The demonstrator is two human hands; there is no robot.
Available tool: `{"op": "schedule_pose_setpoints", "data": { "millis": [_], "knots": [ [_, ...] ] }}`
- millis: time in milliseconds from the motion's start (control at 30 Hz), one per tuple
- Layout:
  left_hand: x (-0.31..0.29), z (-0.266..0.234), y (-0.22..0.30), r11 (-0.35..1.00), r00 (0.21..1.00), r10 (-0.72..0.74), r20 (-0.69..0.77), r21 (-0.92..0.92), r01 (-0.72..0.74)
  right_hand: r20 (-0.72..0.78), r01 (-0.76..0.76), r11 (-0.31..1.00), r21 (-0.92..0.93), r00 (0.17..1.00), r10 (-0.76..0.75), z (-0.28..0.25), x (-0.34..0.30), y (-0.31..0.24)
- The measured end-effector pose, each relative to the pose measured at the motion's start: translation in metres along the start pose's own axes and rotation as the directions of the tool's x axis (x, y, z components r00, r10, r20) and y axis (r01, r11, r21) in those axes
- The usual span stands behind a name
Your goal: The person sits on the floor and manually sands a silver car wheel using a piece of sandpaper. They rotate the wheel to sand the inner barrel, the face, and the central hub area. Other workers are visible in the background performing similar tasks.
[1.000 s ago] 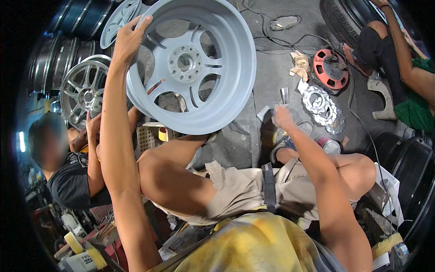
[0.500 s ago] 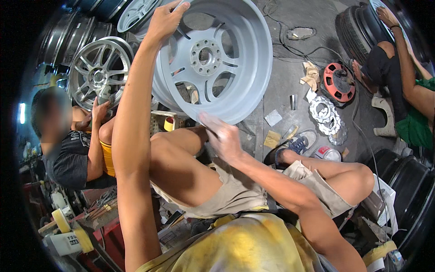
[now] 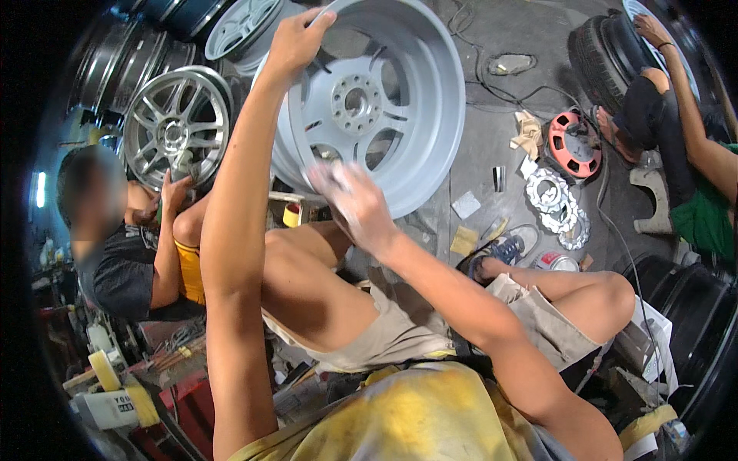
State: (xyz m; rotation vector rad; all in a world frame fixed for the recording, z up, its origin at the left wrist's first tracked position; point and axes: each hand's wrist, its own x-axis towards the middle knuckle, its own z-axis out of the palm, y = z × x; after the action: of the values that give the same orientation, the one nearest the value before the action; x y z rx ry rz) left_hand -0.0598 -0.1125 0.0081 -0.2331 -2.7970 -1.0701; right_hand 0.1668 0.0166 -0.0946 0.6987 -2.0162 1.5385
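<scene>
A grey alloy wheel rim (image 3: 427, 127) with wide spokes and a ring of bolt holes around its hub stands tilted in front of me. At its upper left edge my left hand (image 3: 298, 42) is closed over the lip, fingers wrapped behind it and thumb on top. My right hand (image 3: 352, 206) lies against the lower left edge of the same wheel. Motion smears its fingers, so I cannot see whether anything is in them. My bent legs are below the wheel.
On the left a person (image 3: 115, 253) sits beside a silver spoked wheel (image 3: 175, 132). Scalloped metal discs (image 3: 549, 188), a red cable reel (image 3: 573, 144), a paint can (image 3: 556, 262) and a grey paper square (image 3: 466, 205) lie on the floor. Another person's arm (image 3: 688, 115) reaches over a tyre (image 3: 596, 65).
My right hand has slid left and upward along the wheel's lower edge. My left hand keeps its hold, and the whole scene has shifted slightly right in view.
</scene>
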Motion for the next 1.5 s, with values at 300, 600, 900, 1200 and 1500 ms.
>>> {"op": "schedule_pose_setpoints", "data": {
  "millis": [300,600,900,1200,1500],
  "knots": [
    [0.003,0.001,-0.003,0.993,1.0,-0.018,-0.004,-0.119,0.018,0.087,0.009,1.0,0.01,0.996,-0.01,0.0,0.014,0.007],
    [0.005,-0.013,-0.011,0.951,0.991,-0.131,0.009,-0.282,0.128,0.085,0.064,0.998,-0.001,0.994,-0.064,0.0,-0.048,0.018],
    [-0.004,-0.005,0.018,0.613,0.96,-0.162,0.229,-0.739,0.279,-0.043,0.077,0.996,0.036,0.996,-0.075,0.015,-0.024,0.02],
    [-0.014,-0.013,0.041,0.409,0.914,-0.155,0.375,-0.818,0.405,-0.286,0.159,0.987,-0.034,0.944,-0.162,0.024,0.09,0.047],
    [-0.016,-0.01,0.03,0.597,0.944,-0.136,0.302,-0.735,0.321,-0.338,0.267,0.934,-0.239,0.878,-0.338,-0.005,0.199,0.155]
  ]
}}
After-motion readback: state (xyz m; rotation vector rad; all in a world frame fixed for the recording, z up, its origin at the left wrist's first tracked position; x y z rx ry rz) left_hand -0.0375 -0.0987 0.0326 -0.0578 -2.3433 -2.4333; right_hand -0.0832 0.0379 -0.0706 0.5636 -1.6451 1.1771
